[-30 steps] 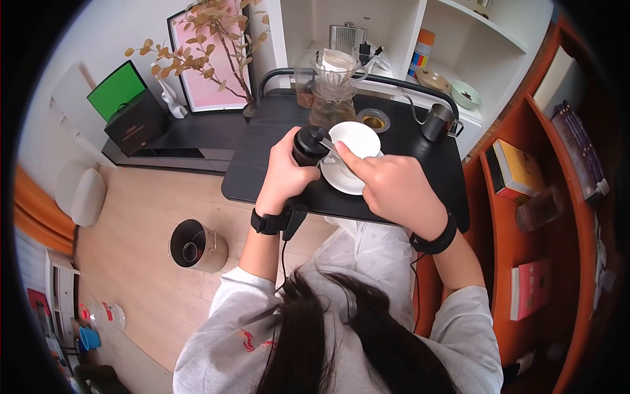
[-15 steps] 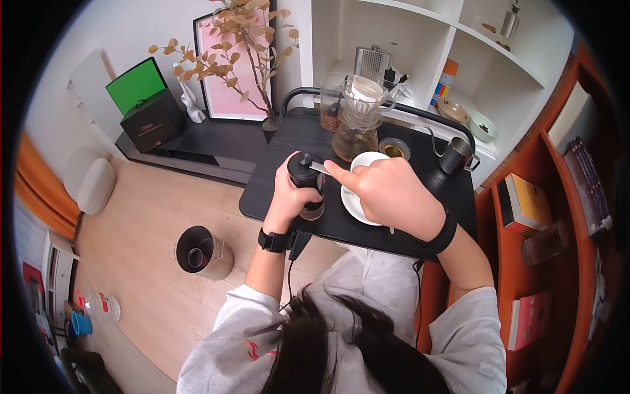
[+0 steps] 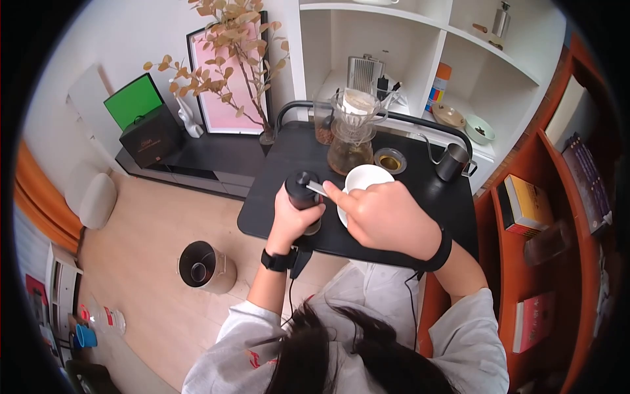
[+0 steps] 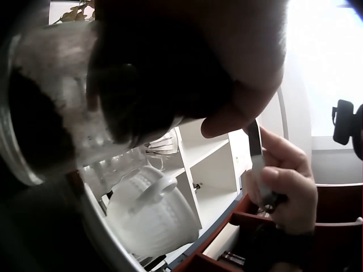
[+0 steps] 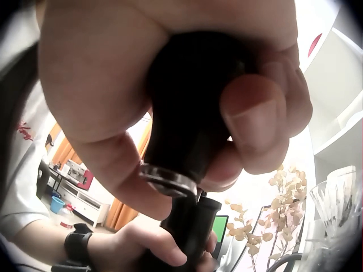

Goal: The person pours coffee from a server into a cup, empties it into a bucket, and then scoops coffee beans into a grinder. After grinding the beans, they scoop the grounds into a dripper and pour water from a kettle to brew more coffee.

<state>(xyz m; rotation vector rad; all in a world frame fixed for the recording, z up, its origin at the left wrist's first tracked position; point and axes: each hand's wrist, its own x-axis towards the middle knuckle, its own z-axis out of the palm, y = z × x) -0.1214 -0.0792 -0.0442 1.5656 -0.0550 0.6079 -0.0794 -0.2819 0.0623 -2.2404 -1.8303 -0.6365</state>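
Note:
My left hand (image 3: 289, 220) grips the black body of a hand coffee grinder (image 3: 303, 192) at the table's front edge, with the top lid facing up. My right hand (image 3: 400, 217) curls round the black knob (image 5: 190, 107) of the metal crank handle (image 3: 316, 188), which points right from the lid. Dark ground coffee (image 4: 39, 119) shows inside the grinder's clear bottom jar (image 4: 71, 62). A white cup (image 3: 367, 175) on a saucer (image 3: 342, 217) stands just beyond the right hand, which partly hides both.
Behind the grinder stand a glass coffee server (image 3: 350, 154) with a dripper and paper filter (image 3: 359, 102), a jar of beans (image 3: 323, 125), and a round metal-rimmed dish (image 3: 391, 161). A gooseneck kettle (image 3: 451, 162) is at the right; a bin (image 3: 209, 266) stands on the floor left.
The head view has shifted, so the table sits lower in it. The right hand, still on the crank knob, now covers more of the cup and saucer; the left hand keeps its grip.

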